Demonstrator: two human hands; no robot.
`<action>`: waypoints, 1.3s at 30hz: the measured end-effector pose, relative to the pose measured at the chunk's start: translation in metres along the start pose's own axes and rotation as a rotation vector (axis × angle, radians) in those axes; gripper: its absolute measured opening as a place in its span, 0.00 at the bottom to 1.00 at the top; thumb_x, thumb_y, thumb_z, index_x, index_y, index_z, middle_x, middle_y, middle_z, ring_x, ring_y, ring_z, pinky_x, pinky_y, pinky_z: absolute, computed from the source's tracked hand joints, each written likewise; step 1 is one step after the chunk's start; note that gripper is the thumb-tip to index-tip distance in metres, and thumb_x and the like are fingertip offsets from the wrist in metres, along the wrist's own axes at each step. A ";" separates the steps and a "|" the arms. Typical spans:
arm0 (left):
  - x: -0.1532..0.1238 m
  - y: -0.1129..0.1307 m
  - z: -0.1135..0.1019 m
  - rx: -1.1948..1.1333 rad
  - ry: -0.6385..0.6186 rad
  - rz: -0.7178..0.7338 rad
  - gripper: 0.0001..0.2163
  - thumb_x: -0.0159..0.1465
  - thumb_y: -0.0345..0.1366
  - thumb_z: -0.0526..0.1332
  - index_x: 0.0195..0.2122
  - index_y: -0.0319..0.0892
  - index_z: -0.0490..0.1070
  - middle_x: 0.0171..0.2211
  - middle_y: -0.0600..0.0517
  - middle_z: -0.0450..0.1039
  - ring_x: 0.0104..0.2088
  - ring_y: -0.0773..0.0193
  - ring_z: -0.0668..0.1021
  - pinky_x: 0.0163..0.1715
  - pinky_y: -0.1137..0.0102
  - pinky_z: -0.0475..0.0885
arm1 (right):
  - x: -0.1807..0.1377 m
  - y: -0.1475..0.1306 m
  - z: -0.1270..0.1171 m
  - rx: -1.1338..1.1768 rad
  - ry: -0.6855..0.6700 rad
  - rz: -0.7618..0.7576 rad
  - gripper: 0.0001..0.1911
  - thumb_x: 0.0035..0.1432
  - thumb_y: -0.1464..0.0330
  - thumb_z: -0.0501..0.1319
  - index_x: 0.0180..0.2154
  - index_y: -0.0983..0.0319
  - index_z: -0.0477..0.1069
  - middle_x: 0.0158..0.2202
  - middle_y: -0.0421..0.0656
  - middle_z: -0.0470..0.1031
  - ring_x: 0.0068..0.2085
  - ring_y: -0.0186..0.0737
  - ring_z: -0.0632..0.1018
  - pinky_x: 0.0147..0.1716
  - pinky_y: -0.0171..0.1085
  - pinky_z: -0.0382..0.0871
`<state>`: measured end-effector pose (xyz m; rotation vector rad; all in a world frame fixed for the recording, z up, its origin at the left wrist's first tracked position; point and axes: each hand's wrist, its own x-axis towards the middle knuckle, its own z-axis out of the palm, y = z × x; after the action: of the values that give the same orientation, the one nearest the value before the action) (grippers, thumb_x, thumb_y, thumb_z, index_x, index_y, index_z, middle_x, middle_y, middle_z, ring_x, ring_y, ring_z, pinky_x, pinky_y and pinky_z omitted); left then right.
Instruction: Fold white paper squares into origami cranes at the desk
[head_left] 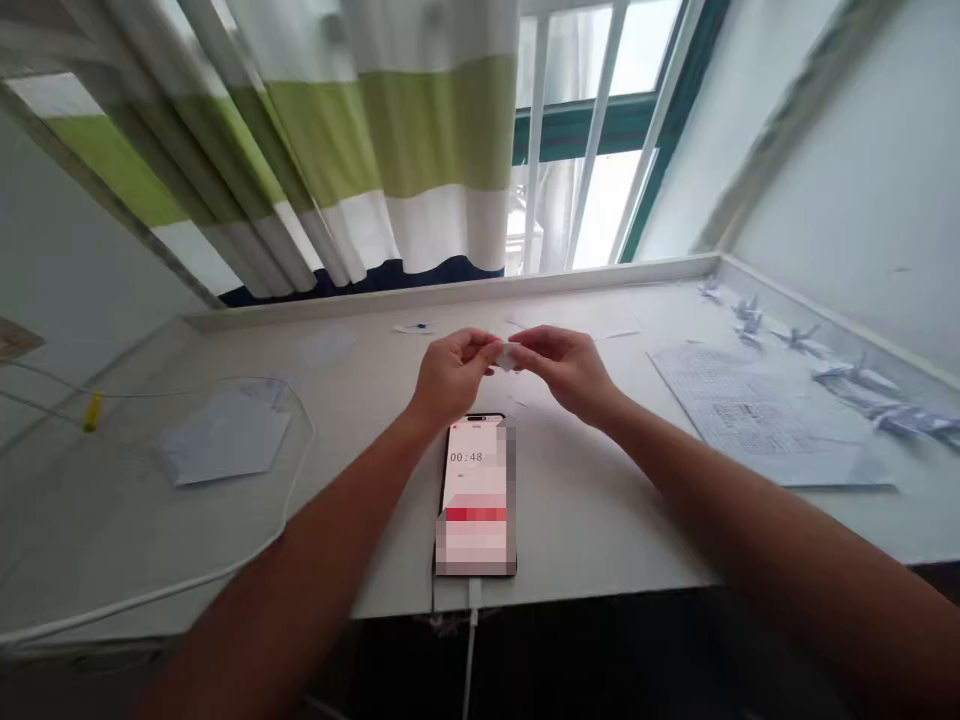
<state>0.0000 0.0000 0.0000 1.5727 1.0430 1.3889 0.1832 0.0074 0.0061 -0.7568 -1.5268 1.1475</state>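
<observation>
Between my two hands, above the white desk, is a small piece of folded white paper (507, 357). My left hand (455, 372) pinches its left side with thumb and fingers. From the other side, my right hand (564, 368) grips it the same way, and the fingertips hide much of the paper's edges. Just below my hands lies a phone (472, 480) showing 00:48, with a white cable (472, 640) plugged into its lower end.
On the right lies a printed paper stack (750, 415), with several folded paper cranes (855, 375) along the wall side. White sheets (229, 435) and a loose white cable (296, 490) lie at left. A curtain (390, 130) and barred window (577, 150) stand behind the desk (592, 500).
</observation>
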 end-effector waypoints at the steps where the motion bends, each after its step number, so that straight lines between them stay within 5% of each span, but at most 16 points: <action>1: 0.000 0.000 0.001 0.001 0.007 0.004 0.11 0.63 0.43 0.70 0.37 0.39 0.80 0.32 0.49 0.84 0.32 0.63 0.84 0.35 0.70 0.79 | 0.000 0.001 0.000 -0.002 0.011 -0.006 0.17 0.54 0.56 0.76 0.37 0.62 0.83 0.35 0.45 0.83 0.36 0.40 0.81 0.41 0.43 0.78; 17: 0.000 0.000 0.004 -0.077 -0.035 -0.130 0.15 0.60 0.46 0.73 0.37 0.38 0.80 0.32 0.45 0.85 0.35 0.57 0.86 0.34 0.68 0.79 | 0.001 0.005 -0.003 -0.097 0.029 -0.036 0.17 0.58 0.54 0.72 0.35 0.62 0.80 0.32 0.44 0.81 0.34 0.40 0.80 0.40 0.44 0.79; 26: 0.001 0.000 0.004 -0.020 -0.029 -0.045 0.12 0.61 0.43 0.71 0.35 0.38 0.78 0.30 0.49 0.83 0.31 0.63 0.83 0.32 0.70 0.77 | 0.000 0.004 -0.002 -0.161 0.012 -0.077 0.16 0.60 0.54 0.71 0.34 0.61 0.79 0.31 0.43 0.81 0.33 0.40 0.81 0.41 0.46 0.80; 39: 0.002 -0.003 -0.001 -0.052 -0.094 -0.078 0.15 0.62 0.45 0.71 0.42 0.38 0.78 0.35 0.45 0.85 0.36 0.57 0.86 0.31 0.68 0.80 | -0.001 0.006 -0.009 -0.327 -0.032 -0.164 0.14 0.63 0.54 0.68 0.42 0.57 0.80 0.41 0.45 0.78 0.42 0.46 0.82 0.45 0.50 0.82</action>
<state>-0.0016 0.0024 -0.0017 1.5279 0.9937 1.2677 0.1919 0.0115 0.0006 -0.8140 -1.7936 0.8010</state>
